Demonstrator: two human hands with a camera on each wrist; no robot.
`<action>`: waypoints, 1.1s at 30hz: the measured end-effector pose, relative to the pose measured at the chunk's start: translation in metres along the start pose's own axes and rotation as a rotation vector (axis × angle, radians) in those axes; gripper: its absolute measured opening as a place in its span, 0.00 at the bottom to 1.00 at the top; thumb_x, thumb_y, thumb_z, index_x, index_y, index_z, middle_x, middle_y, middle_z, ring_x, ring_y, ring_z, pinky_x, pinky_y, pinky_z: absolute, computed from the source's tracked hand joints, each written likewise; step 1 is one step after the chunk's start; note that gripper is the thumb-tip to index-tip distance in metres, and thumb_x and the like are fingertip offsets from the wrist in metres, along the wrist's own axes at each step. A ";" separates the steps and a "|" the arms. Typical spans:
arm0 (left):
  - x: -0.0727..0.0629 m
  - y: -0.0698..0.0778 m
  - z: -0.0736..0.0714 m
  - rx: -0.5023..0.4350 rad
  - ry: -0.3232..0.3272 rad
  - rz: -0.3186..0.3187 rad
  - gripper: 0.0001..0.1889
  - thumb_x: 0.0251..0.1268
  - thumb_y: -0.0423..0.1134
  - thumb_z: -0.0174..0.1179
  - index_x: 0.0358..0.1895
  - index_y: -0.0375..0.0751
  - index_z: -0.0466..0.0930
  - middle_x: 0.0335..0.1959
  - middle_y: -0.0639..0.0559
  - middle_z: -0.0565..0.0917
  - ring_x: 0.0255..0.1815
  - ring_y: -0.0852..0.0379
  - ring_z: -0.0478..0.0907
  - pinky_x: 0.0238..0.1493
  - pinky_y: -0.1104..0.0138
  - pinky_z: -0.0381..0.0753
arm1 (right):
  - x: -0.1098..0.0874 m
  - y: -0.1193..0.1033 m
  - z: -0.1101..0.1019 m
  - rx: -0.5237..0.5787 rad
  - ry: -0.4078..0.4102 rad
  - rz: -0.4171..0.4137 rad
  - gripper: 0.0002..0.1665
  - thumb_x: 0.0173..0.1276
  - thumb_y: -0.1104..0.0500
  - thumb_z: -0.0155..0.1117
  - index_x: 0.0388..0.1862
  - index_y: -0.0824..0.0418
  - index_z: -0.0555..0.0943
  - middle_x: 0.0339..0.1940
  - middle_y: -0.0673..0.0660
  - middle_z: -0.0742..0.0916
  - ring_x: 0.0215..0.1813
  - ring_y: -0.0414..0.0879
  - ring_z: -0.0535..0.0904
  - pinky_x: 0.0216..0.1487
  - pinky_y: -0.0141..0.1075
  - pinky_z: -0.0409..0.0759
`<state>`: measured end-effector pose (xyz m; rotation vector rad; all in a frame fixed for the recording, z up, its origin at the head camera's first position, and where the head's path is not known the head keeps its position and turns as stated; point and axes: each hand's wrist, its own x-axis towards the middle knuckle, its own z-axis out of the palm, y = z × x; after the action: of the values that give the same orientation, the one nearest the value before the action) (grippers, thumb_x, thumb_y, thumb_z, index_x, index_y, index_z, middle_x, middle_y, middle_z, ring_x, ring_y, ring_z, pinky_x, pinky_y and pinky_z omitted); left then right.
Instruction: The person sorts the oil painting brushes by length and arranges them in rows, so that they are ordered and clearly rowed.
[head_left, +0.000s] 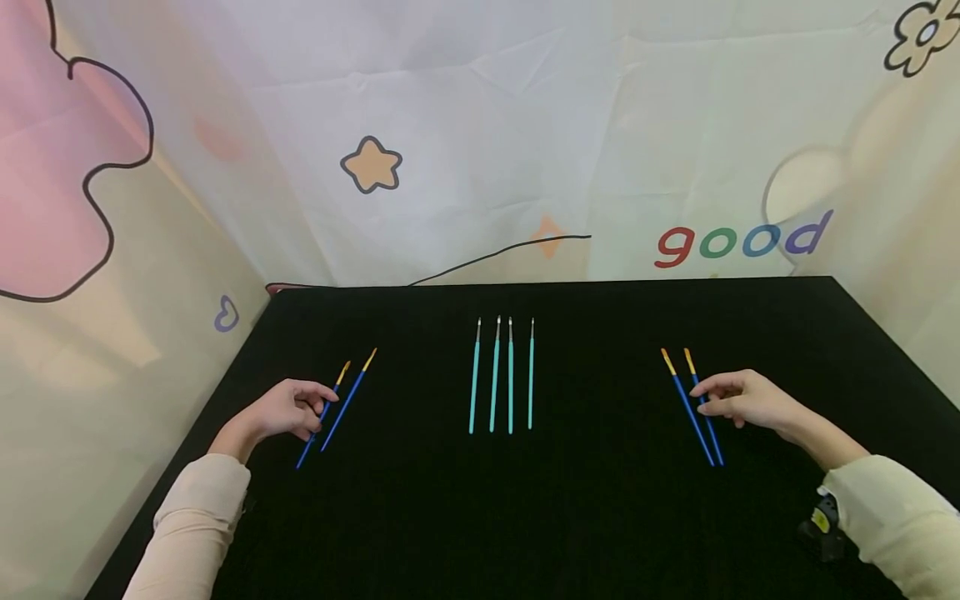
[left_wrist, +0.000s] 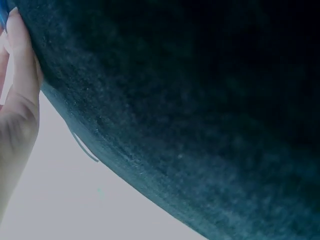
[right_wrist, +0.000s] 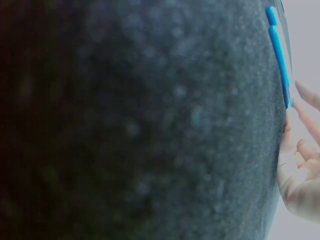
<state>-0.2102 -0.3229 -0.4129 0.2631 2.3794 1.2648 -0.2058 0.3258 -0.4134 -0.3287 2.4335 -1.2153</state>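
Note:
My left hand [head_left: 291, 408] has its thumb and fingers curled about the handle of a blue paintbrush [head_left: 305, 450]. A second blue paintbrush [head_left: 347, 408] lies just to its right. On the other side, my right hand [head_left: 750, 400] holds a blue paintbrush [head_left: 712, 433] between thumb and fingers. Left of it lies another blue paintbrush [head_left: 690, 410]; both have golden ferrules pointing away. In the left wrist view only a bit of blue handle [left_wrist: 3, 14] shows by the fingertips. The right wrist view shows a blue handle [right_wrist: 279, 55] meeting the thumb tip.
Several turquoise paintbrushes [head_left: 492, 392] lie side by side mid-table, metal ends pointing away. The black tabletop [head_left: 480, 517] meets patterned cloth walls [head_left: 480, 167] at the back and sides. A dark device [head_left: 823, 525] sits at the right sleeve.

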 end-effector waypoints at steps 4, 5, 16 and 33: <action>-0.002 0.000 -0.001 -0.055 -0.009 -0.025 0.19 0.55 0.25 0.55 0.53 0.26 0.70 0.32 0.44 0.71 0.30 0.52 0.72 0.33 0.60 0.80 | 0.000 0.001 0.001 -0.005 0.008 -0.008 0.22 0.63 0.60 0.58 0.51 0.74 0.73 0.28 0.55 0.75 0.26 0.43 0.71 0.25 0.33 0.74; -0.002 0.000 -0.002 -0.061 -0.013 -0.027 0.19 0.55 0.25 0.54 0.52 0.25 0.71 0.32 0.44 0.71 0.31 0.52 0.72 0.34 0.60 0.80 | 0.000 0.001 0.001 -0.006 0.010 -0.011 0.22 0.63 0.60 0.58 0.51 0.74 0.73 0.28 0.55 0.76 0.26 0.44 0.71 0.25 0.33 0.74; -0.008 0.000 -0.006 -0.137 -0.032 0.005 0.20 0.59 0.27 0.54 0.55 0.23 0.68 0.38 0.43 0.76 0.36 0.52 0.75 0.40 0.61 0.80 | 0.001 0.001 0.001 -0.033 0.045 0.013 0.23 0.62 0.58 0.60 0.52 0.72 0.73 0.28 0.58 0.77 0.26 0.45 0.73 0.26 0.34 0.75; -0.004 0.007 0.000 -0.236 -0.022 0.055 0.22 0.61 0.27 0.51 0.59 0.21 0.62 0.45 0.33 0.72 0.40 0.49 0.76 0.43 0.59 0.79 | 0.004 -0.001 0.008 -0.149 0.097 -0.014 0.14 0.59 0.57 0.63 0.38 0.65 0.74 0.24 0.54 0.76 0.21 0.43 0.71 0.21 0.33 0.73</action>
<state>-0.2070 -0.3208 -0.4062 0.2693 2.1918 1.5432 -0.2057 0.3180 -0.4179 -0.3372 2.6165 -1.0818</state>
